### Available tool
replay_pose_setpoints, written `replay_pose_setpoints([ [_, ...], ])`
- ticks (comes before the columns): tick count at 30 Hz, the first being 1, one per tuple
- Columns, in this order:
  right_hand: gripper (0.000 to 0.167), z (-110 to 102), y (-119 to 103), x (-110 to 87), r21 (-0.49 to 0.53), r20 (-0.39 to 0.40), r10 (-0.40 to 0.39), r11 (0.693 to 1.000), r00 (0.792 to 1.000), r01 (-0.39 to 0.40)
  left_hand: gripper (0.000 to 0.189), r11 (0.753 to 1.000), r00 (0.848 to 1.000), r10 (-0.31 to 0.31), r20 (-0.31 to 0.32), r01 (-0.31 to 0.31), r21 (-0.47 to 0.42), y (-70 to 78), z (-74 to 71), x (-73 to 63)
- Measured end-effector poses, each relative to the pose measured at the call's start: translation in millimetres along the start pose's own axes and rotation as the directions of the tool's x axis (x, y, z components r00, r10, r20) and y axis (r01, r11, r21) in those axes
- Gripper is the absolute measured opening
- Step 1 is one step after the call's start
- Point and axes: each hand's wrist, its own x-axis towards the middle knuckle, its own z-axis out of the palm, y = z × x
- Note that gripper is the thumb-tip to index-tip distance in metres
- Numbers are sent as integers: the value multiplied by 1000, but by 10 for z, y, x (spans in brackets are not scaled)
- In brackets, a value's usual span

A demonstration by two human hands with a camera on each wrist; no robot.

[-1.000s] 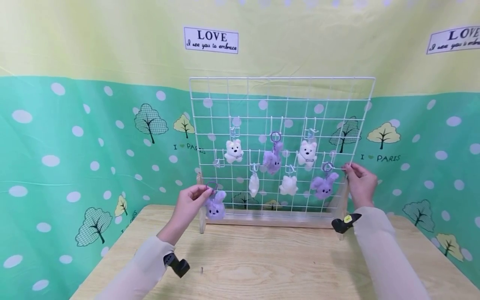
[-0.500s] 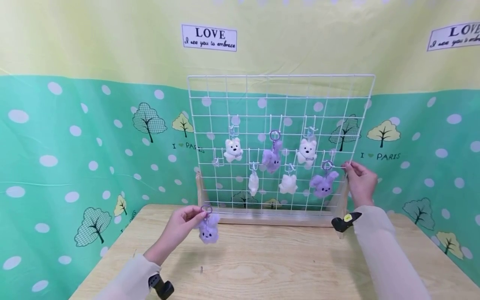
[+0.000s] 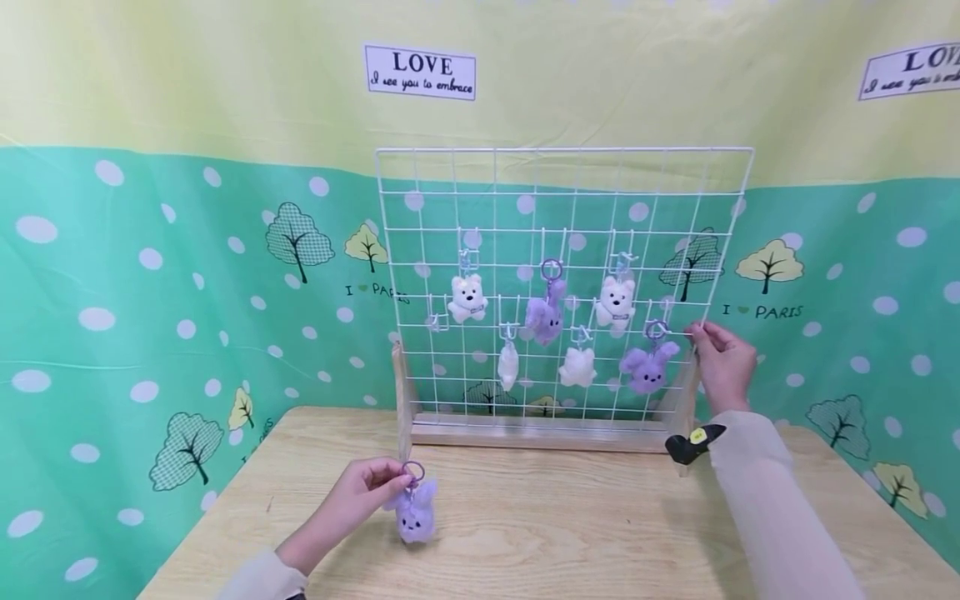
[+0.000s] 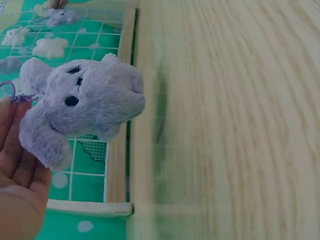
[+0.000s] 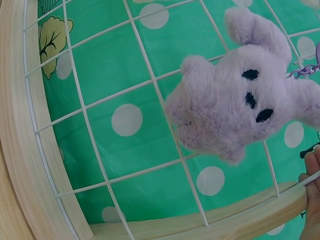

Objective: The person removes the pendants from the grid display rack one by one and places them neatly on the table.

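Note:
By its ring, my left hand [image 3: 348, 504] pinches a purple plush bunny keychain [image 3: 415, 521], low over the table in front of the rack's left side. In the left wrist view the plush bunny [image 4: 90, 95] dangles from the fingertips. At the right edge of a white wire grid rack [image 3: 562, 150], my right hand [image 3: 723, 367] grips the frame between thumb and fingers. Just left of that hand, another purple bunny keychain [image 3: 649, 369] hangs on a hook; the right wrist view has this bunny [image 5: 235, 105] close up, with only a little of the hand showing.
White bear keychains [image 3: 468, 298] and one more purple bunny keychain [image 3: 546, 317] hang on the grid's hooks. A white hook [image 3: 437, 322] sticks out at the lower left. The rack's wooden base [image 3: 540, 435] stands on the wooden table [image 3: 525, 525], before a patterned curtain [image 3: 150, 333].
My left hand has drawn the purple bunny keychain down and toward me, away from the rack's left edge. The right hand keeps its grip on the frame.

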Motion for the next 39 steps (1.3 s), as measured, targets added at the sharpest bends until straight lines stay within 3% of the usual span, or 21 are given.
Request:
replay_pose_setpoints([
  [8, 41, -4, -18, -6, -22, 4, -6, 1000, 1000, 6, 21, 999, 999, -32, -23, 31, -20, -133, 63, 35],
  [12, 41, -6, -25, -15, -15, 2, -12, 1000, 1000, 12, 22, 997, 995, -80, -57, 78, -27, -157, 95, 95],
  [17, 40, -7, -27, -18, -5, 1, -26, 1000, 1000, 26, 25, 982, 978, -183, -99, 177, -65, -204, 140, 198],
  [21, 39, -7, -27, -28, 16, 6, -20, 1000, 1000, 20, 24, 972, 962, -231, -143, 223, -73, -279, 177, 282],
  [30, 42, -23, -41, -31, 9, 28, 11, 1000, 1000, -12, 20, 958, 929, -287, -235, 282, -54, -421, 221, 415],
  [39, 42, -36, -43, -31, -26, 31, 16, 1000, 999, -15, 16, 957, 919, -285, -274, 289, -25, -547, 255, 559],
])
